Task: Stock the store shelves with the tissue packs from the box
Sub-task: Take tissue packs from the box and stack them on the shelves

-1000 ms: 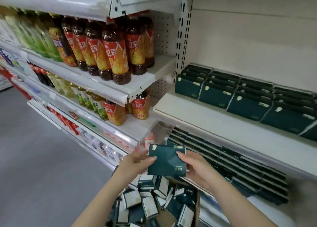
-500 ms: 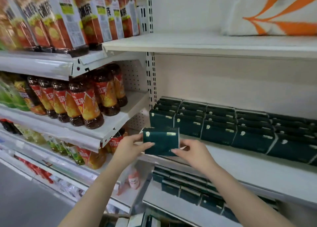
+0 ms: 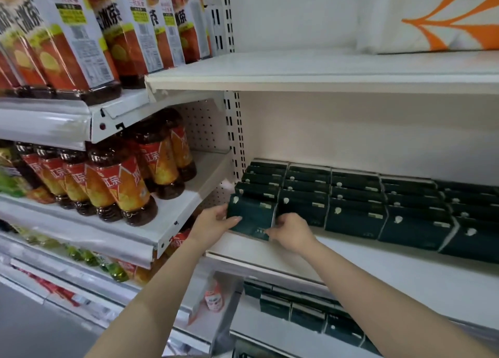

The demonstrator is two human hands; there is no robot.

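Head view: shelf [image 3: 351, 260] holds dark-green tissue pack rows [image 3: 356, 217]; 9 o'clock end, left hand [image 3: 213, 224], right hand [image 3: 293, 232] grip front pack [image 3: 252, 217].

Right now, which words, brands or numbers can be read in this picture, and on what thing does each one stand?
"冰红茶": red labels of the dark tea bottles.
"冰茶": white labels of the large bottles above them; their small print is blurred.
Held tissue pack: print too small to read.

Dark green tissue pack [image 3: 252, 218] upright, front of leftmost shelf [image 3: 270, 249] row.
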